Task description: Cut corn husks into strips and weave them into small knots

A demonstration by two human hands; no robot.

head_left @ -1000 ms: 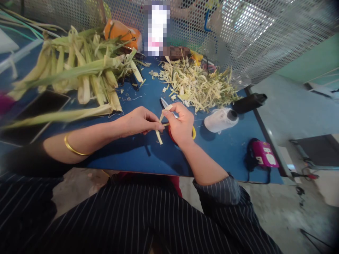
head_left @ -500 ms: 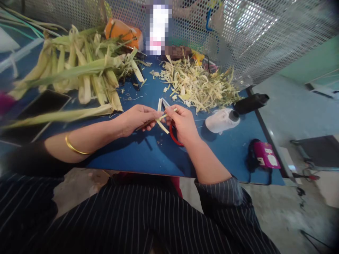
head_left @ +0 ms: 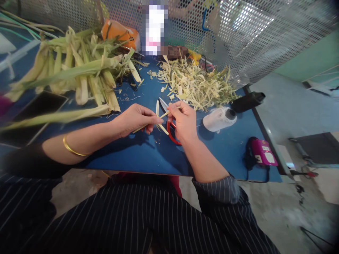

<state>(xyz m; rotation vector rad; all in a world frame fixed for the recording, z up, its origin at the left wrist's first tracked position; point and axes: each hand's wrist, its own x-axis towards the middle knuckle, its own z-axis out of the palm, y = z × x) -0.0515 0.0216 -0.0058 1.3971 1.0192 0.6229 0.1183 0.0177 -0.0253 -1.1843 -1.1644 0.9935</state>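
Note:
My left hand (head_left: 145,120) pinches several thin, pale plant strips (head_left: 163,129) that cross at its fingertips. One end sticks out behind the fingers to the left. My right hand (head_left: 184,118), closed, has the end of a thin strip (head_left: 166,113) between thumb and fingers; this strip runs across to the left fingertips. Scissors with red handles (head_left: 171,135) lie under and beside the right hand, blades pointing away from me. Whether the right hand also grips them, I cannot tell. All this is above the front part of a blue table (head_left: 127,155).
Pale green leafy stalks (head_left: 82,74) pile up at the left, over a dark flat panel (head_left: 34,113). Shredded plant scraps (head_left: 196,83) heap at the back. To the right are a white thread cone (head_left: 218,120), a black cone (head_left: 249,101) and a magenta box (head_left: 263,151). Perforated metal (head_left: 246,38) stands behind.
My right hand has shifted slightly right, away from the left fingertips, with the strip between them drawn out longer. The view has moved a little.

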